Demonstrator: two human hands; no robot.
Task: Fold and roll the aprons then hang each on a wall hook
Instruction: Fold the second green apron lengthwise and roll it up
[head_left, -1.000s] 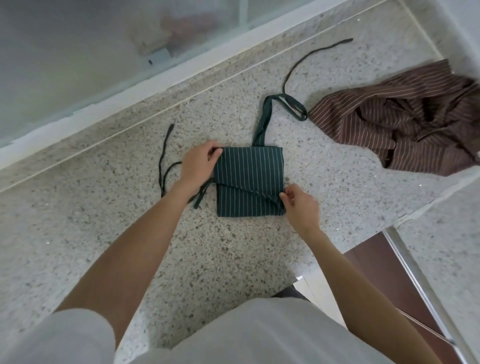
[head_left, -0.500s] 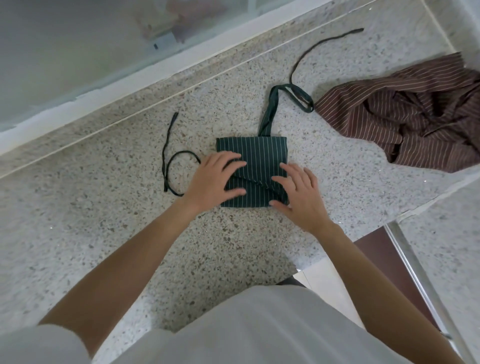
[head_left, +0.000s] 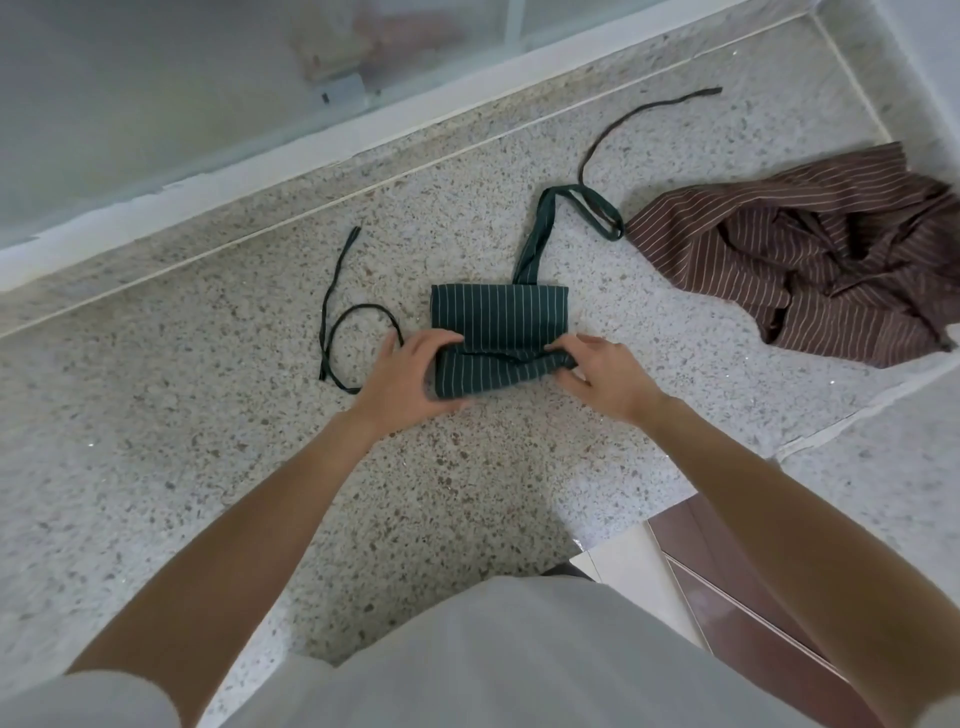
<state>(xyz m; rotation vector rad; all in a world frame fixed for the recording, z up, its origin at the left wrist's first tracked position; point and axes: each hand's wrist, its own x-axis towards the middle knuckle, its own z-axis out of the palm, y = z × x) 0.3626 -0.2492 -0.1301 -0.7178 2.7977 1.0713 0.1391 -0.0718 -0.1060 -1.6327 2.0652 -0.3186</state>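
On the speckled grey terrazzo counter (head_left: 218, 467), directly in front of the person, lies the dark green pinstriped fabric apron (head_left: 498, 317), folded down to a compact rectangle. Its near edge is turned up into a first small roll, and both hands work that roll. The left hand (head_left: 410, 374) curls its fingers over the roll's left end, gripping it; the right hand (head_left: 602, 374) pinches the right end between thumb and fingers. Holding both ends at once likely keeps the roll even and tight as it travels away from the body. The green neck strap (head_left: 540, 228) trails from the far edge, probably left free to serve as the hanging loop, while a thin dark tie cord (head_left: 353, 322) loops loose to the left. To the right, well apart, the crumpled brown pinstriped apron (head_left: 810, 260) waits unfolded, with another dark tie (head_left: 639, 111) curving away beyond the neck strap. No wall hook is in view.
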